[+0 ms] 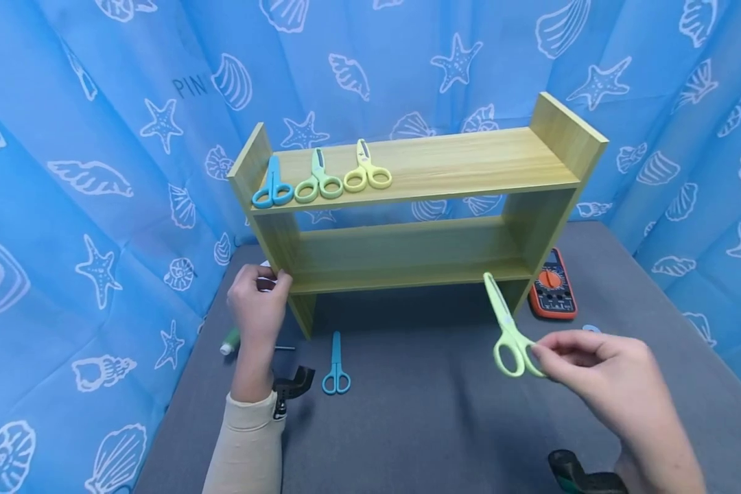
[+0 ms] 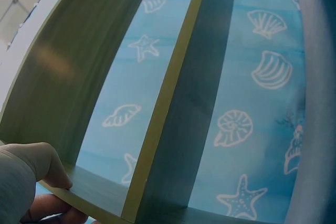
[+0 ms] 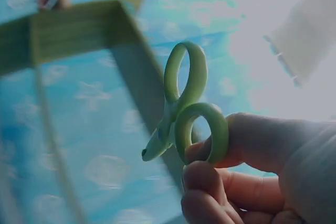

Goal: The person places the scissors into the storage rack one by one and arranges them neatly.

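Note:
My right hand (image 1: 583,357) pinches one handle loop of light green scissors (image 1: 508,329), holding them above the grey table with the blades pointing up toward the shelf; the right wrist view shows the green loops (image 3: 191,108) between thumb and fingers (image 3: 220,182). My left hand (image 1: 259,295) grips the left side panel of the wooden shelf (image 1: 407,206), its thumb and fingers (image 2: 47,166) curled over the panel edge. On the top board lie blue scissors (image 1: 273,185), green scissors (image 1: 318,180) and yellow scissors (image 1: 366,169). Another blue pair (image 1: 336,367) lies on the table.
An orange multimeter (image 1: 552,285) lies by the shelf's right foot. A green-and-white tube (image 1: 230,341) and a thin metal rod (image 1: 284,348) lie near my left wrist. A small blue object (image 1: 591,329) peeks out behind my right hand. Blue seashell curtains (image 1: 99,171) surround the table.

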### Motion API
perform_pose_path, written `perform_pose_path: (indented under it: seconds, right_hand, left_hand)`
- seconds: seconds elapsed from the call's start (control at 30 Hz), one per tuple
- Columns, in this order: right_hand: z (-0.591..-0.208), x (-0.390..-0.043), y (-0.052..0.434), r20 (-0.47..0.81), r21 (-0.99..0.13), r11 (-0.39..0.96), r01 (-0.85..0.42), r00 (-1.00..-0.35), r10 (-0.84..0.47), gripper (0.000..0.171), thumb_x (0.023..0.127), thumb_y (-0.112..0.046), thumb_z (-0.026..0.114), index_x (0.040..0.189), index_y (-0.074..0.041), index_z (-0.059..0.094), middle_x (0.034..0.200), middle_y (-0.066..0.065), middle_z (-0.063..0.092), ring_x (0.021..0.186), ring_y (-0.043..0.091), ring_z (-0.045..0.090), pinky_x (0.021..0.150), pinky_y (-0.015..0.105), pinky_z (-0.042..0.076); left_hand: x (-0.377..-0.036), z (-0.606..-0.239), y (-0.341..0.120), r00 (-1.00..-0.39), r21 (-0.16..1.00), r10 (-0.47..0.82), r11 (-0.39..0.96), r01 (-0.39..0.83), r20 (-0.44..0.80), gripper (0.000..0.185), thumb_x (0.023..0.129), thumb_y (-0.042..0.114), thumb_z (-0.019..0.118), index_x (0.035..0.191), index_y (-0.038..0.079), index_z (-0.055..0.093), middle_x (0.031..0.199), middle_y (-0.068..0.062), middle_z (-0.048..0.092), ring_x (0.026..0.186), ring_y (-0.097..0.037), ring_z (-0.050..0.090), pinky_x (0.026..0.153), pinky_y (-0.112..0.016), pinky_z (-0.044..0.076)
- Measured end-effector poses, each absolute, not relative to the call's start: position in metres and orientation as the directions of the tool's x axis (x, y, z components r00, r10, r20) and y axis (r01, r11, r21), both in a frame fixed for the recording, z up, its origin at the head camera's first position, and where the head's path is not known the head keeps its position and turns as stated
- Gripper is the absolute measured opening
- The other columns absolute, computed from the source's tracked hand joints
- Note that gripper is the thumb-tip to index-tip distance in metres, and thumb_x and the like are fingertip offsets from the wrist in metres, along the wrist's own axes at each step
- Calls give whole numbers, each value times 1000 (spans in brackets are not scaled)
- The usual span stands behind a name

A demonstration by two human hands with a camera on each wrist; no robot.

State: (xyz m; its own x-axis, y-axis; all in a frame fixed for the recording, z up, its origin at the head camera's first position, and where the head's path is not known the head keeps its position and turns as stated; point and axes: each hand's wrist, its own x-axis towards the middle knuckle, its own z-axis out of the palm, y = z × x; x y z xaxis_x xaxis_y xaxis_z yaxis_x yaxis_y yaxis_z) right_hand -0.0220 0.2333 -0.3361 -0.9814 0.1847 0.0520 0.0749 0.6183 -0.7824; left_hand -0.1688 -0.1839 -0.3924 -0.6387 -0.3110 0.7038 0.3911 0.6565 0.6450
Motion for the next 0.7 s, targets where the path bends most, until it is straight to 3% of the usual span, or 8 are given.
perform_pose_path:
  seconds: [0.17, 0.3, 0.4, 0.53, 0.7]
  right_hand:
    - [-293, -26, 245, 313, -722, 687, -80, -924, 221, 23, 90, -21, 81, 105, -3, 79, 79, -5, 74, 64, 3, 65, 55, 17, 49]
    - [-255, -43, 244, 416, -680, 718, -145, -883, 216, 24, 90, -24, 81, 104, -5, 79, 78, -21, 69, 66, -3, 65, 60, 9, 47]
    - [-230, -61, 241, 415, -693, 703, -160, -886, 208, 28, 90, -31, 80, 104, -7, 80, 77, -20, 71, 70, 1, 66, 64, 11, 46]
    - [-201, -83, 227, 376, -721, 673, -165, -909, 179, 34, 89, -37, 80, 107, -9, 79, 82, 1, 75, 79, 16, 66, 67, 22, 47]
    - [-171, -119, 198, 339, -713, 677, -184, -935, 103, 33, 90, -34, 76, 109, -8, 80, 84, 2, 75, 79, 19, 67, 65, 23, 51]
  left_hand:
    - [-170, -394, -183, -623, 633, -305, 656, 411, 720, 12, 84, 5, 70, 78, -1, 63, 77, -15, 61, 66, -28, 65, 59, -18, 47]
    - [-171, -393, -184, -610, 624, -307, 661, 415, 731, 14, 86, 6, 70, 77, -2, 62, 77, -16, 61, 66, -30, 64, 60, -14, 45]
    - [-171, -392, -184, -620, 627, -304, 666, 404, 723, 15, 87, 7, 71, 78, -2, 63, 78, -15, 62, 66, -29, 64, 60, -11, 43]
    - [-170, -393, -183, -632, 633, -302, 665, 396, 713, 16, 88, 8, 70, 79, -2, 63, 79, -15, 62, 67, -29, 64, 61, -10, 42]
    - [-169, -393, -183, -630, 636, -307, 662, 398, 713, 15, 88, 7, 70, 79, -3, 62, 79, -16, 61, 67, -29, 64, 61, -10, 42]
